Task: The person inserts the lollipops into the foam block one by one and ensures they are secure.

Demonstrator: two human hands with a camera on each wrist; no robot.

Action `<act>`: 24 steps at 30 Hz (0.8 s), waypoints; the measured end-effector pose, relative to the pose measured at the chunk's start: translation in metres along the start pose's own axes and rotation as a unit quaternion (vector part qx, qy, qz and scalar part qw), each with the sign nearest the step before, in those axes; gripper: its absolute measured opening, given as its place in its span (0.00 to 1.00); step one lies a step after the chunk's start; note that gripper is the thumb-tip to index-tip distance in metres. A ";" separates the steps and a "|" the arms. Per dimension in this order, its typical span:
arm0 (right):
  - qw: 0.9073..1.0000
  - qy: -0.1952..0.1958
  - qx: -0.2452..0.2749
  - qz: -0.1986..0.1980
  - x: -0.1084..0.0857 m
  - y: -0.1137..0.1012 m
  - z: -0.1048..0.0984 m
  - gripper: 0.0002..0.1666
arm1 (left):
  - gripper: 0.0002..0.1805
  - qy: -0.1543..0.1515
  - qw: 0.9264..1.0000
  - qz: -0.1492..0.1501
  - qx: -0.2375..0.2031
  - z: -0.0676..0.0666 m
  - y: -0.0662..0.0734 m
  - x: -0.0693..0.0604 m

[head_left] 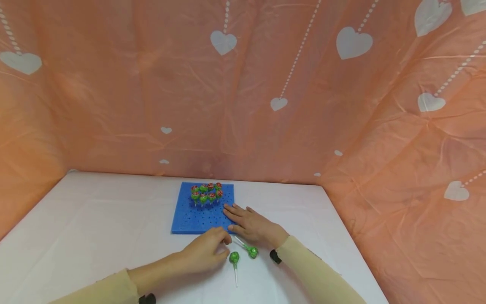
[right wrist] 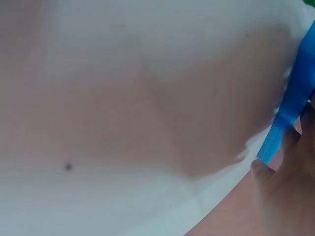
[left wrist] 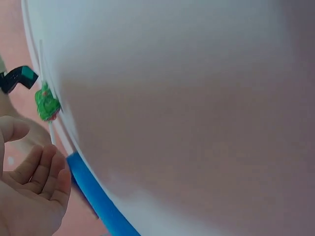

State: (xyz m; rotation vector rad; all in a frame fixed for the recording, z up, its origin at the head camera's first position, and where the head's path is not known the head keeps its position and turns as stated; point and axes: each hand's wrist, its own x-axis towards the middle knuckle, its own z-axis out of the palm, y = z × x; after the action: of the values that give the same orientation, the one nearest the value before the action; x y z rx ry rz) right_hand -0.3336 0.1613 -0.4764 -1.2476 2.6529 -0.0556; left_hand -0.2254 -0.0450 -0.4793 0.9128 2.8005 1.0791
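Observation:
A blue foam block [head_left: 190, 219] dotted with holes lies flat on the table, and several red and green wrapped lollipops [head_left: 203, 197] stand upright in its far part. My right hand [head_left: 254, 226] rests with straight fingers on the block's right edge. In front of the block, my left hand [head_left: 205, 251] has loosely bent fingers with nothing between them. Just beside its thumb lies a green lollipop [head_left: 234, 256], its stick toward me. Another green lollipop [head_left: 252, 252] lies under the right wrist, stick pointing at the block. The left wrist view shows the relaxed left fingers [left wrist: 42, 172] near a lollipop [left wrist: 47, 103].
A white cloth [head_left: 114, 211] covers the table. Orange curtains [head_left: 243, 105] with white hearts hang behind and at both sides. Each wrist wears a black band [head_left: 275, 256].

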 end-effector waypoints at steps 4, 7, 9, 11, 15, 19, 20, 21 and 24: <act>1.000 -0.001 -0.005 0.004 0.000 -0.003 -0.001 0.37 | 0.11 -0.020 1.000 -0.010 0.004 0.005 0.002 -0.001; 1.000 -0.001 -0.008 0.007 -0.001 -0.005 -0.003 0.37 | 0.11 -0.023 1.000 -0.015 0.013 0.008 0.003 -0.001; 1.000 -0.001 -0.011 0.009 -0.001 -0.006 -0.004 0.37 | 0.12 -0.022 0.999 -0.017 0.021 0.010 0.004 0.000; 1.000 -0.001 -0.014 0.012 -0.002 -0.007 -0.004 0.37 | 0.12 -0.021 0.999 -0.017 0.029 0.012 0.004 0.000; 1.000 -0.001 -0.013 0.018 -0.002 -0.009 -0.005 0.37 | 0.13 -0.021 0.999 -0.020 0.037 0.014 0.004 0.001; 1.000 0.004 -0.013 0.017 -0.002 -0.009 -0.004 0.37 | 0.11 -0.018 0.999 -0.018 0.041 0.016 0.005 0.003; 1.000 0.004 -0.013 0.017 -0.002 -0.009 -0.004 0.37 | 0.11 -0.018 0.999 -0.017 0.041 0.017 0.005 0.003; 1.000 0.004 -0.014 0.016 -0.002 -0.009 -0.004 0.37 | 0.11 -0.018 0.999 -0.016 0.042 0.017 0.005 0.003; 1.000 0.005 -0.014 0.013 -0.003 -0.009 -0.004 0.37 | 0.10 -0.017 0.999 -0.013 0.045 0.017 0.006 0.003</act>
State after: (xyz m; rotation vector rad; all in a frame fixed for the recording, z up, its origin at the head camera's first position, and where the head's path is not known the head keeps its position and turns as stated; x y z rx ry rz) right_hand -0.3263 0.1575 -0.4705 -1.2233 2.6868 -0.0208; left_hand -0.2218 -0.0294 -0.4883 0.8888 2.8455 0.9339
